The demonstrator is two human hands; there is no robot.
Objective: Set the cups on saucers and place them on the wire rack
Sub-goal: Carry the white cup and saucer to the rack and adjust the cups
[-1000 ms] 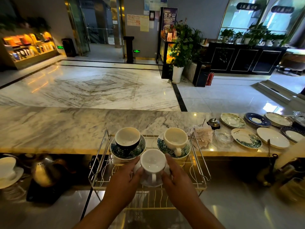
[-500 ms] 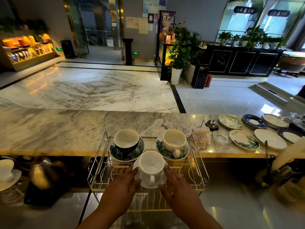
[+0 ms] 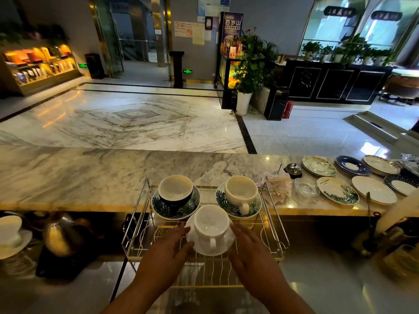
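A white cup (image 3: 210, 224) stands on a white saucer (image 3: 218, 251) at the front middle of the wire rack (image 3: 136, 225). My left hand (image 3: 167, 250) lies at the saucer's left rim with straight fingers touching it. At the right rim, my right hand (image 3: 251, 252) also has its fingers extended. Behind, a dark cup (image 3: 175, 191) sits on a leaf-patterned saucer (image 3: 169, 210). Beside it a cream cup (image 3: 241, 192) sits on a second leaf saucer (image 3: 229, 208).
The marble counter (image 3: 90, 177) runs behind the rack. Several loose saucers and plates (image 3: 337, 190) lie at its right end, near a glass dish (image 3: 306, 186), receipts (image 3: 275, 184) and a bell (image 3: 293, 169). A metal kettle (image 3: 61, 236) and a white cup (image 3: 10, 230) stand lower left.
The white cup and saucer came down toward me onto the front of the rack. Both hands loosened from gripping the saucer to lying beside its rim.
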